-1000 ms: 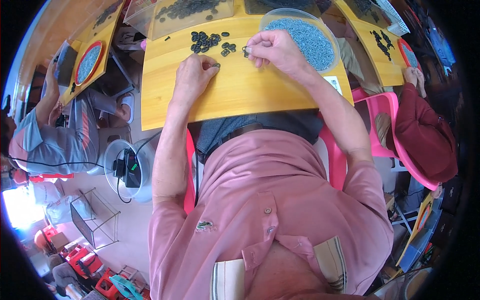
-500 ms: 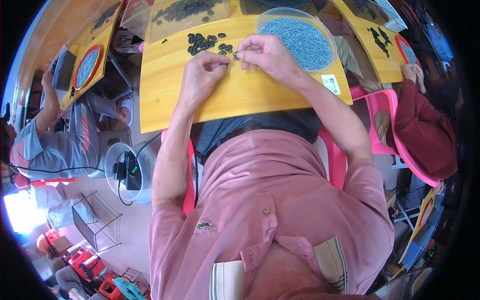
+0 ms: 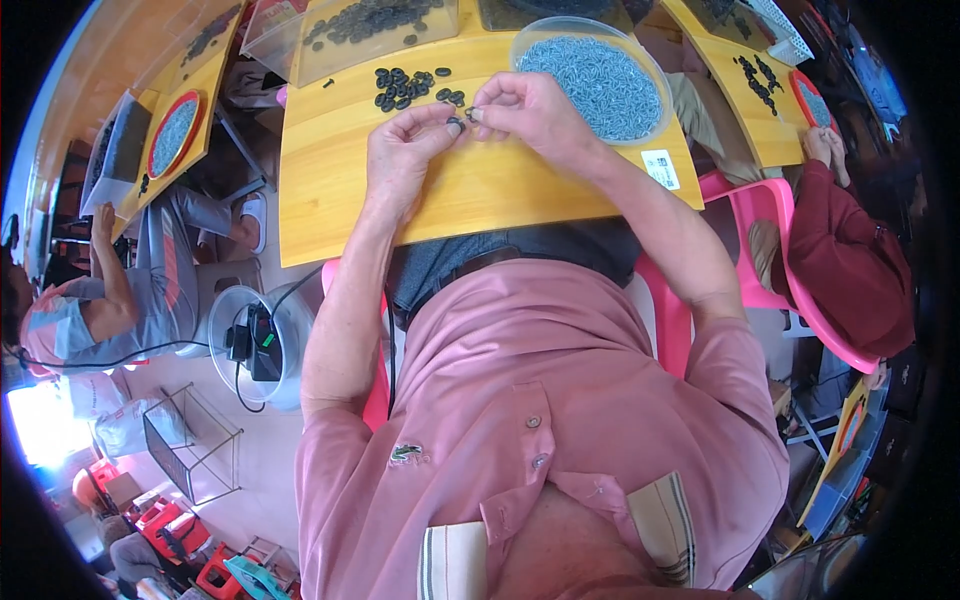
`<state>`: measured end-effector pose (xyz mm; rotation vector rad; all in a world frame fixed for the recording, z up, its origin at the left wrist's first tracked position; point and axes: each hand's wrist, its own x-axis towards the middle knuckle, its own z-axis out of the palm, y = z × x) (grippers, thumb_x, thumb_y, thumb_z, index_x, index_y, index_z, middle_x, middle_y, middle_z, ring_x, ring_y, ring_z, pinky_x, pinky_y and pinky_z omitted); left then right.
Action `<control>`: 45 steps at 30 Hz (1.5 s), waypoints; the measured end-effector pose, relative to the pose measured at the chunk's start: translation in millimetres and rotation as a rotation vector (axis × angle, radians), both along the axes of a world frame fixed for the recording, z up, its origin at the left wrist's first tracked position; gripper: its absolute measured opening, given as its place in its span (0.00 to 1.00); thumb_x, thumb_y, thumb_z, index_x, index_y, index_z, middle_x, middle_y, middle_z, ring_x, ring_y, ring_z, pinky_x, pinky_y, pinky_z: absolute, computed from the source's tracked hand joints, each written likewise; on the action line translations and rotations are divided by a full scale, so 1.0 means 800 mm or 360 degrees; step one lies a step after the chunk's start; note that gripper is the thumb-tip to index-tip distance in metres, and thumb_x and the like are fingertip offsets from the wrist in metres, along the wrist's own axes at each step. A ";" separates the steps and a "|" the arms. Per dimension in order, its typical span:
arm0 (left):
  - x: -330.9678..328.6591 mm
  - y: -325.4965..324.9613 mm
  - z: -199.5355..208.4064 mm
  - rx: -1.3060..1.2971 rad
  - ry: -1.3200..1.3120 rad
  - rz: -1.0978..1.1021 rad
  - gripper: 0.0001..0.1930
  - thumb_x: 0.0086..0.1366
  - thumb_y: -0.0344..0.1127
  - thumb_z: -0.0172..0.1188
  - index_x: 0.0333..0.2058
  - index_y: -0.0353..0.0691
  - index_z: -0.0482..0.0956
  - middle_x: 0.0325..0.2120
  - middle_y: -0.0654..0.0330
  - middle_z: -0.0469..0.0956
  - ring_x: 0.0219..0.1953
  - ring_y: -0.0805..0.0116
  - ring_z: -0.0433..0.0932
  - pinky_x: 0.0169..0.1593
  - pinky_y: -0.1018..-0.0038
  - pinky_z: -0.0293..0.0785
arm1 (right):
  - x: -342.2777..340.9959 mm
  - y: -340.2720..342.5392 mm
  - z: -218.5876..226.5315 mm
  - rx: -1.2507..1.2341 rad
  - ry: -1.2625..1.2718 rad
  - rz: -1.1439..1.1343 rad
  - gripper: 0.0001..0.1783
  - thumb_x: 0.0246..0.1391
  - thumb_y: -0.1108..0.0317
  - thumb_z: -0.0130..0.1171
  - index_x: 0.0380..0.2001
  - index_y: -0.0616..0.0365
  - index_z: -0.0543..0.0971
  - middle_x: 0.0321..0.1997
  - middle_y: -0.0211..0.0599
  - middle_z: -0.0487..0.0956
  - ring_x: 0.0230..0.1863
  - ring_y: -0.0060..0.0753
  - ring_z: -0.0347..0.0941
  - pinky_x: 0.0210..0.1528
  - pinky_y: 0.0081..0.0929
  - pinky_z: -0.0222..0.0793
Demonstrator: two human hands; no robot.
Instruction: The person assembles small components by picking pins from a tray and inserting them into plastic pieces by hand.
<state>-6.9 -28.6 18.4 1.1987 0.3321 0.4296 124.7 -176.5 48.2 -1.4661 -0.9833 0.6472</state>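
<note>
Above the yellow table, my left hand (image 3: 405, 145) pinches a small dark round piece (image 3: 456, 123) between thumb and fingertips. Just to its right, my right hand (image 3: 535, 112) is closed in a pinch, its fingertips almost meeting those of the left. Whatever it grips is too small to name. Beyond my fingers lie a few black ring-like pieces (image 3: 450, 97), and left of them a larger cluster of black round pieces (image 3: 398, 90). A round clear tub (image 3: 668, 118) full of small silvery metal parts, which look like screws, stands right of my right hand.
A clear bin (image 3: 290, 50) with more black pieces stands at the table's far left. A white label (image 3: 660, 169) sticks near the right edge of the yellow table (image 3: 320, 205). Other people work at tables on both sides. A bucket (image 3: 225, 330) holding black devices stands on the left.
My fingertips have drawn slightly closer together, and the dark piece in my left hand shows more. The person at the left has lowered an arm.
</note>
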 end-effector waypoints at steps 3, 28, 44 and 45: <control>-0.002 0.000 0.004 -0.0041 0.0028 0.0006 0.14 0.59 0.20 0.64 0.45 0.27 0.79 0.40 0.52 0.82 0.41 0.68 0.82 0.49 0.77 0.77 | -0.002 -0.003 0.008 -0.0097 -0.0137 -0.0164 0.10 0.54 0.68 0.61 0.34 0.65 0.80 0.26 0.36 0.83 0.28 0.20 0.80 0.30 0.19 0.72; -0.002 -0.003 -0.001 0.0045 0.0008 -0.0082 0.15 0.59 0.20 0.63 0.47 0.29 0.80 0.41 0.53 0.83 0.42 0.69 0.82 0.50 0.77 0.76 | -0.001 -0.005 0.012 -0.0241 -0.0162 -0.0189 0.10 0.50 0.70 0.60 0.32 0.66 0.81 0.24 0.34 0.81 0.25 0.20 0.78 0.28 0.18 0.70; -0.002 -0.004 -0.001 0.0087 0.0007 -0.0079 0.16 0.59 0.20 0.64 0.47 0.29 0.80 0.41 0.54 0.83 0.42 0.70 0.82 0.50 0.77 0.76 | 0.000 -0.006 0.016 -0.0303 -0.0186 -0.0162 0.09 0.50 0.70 0.60 0.32 0.66 0.80 0.25 0.33 0.81 0.25 0.19 0.78 0.29 0.17 0.70; -0.002 -0.004 -0.001 0.0089 0.0011 -0.0080 0.16 0.59 0.20 0.64 0.47 0.29 0.80 0.40 0.54 0.83 0.41 0.70 0.82 0.50 0.78 0.76 | -0.001 -0.006 0.016 -0.0303 -0.0186 -0.0162 0.09 0.50 0.70 0.60 0.32 0.66 0.80 0.25 0.33 0.81 0.25 0.19 0.78 0.29 0.17 0.70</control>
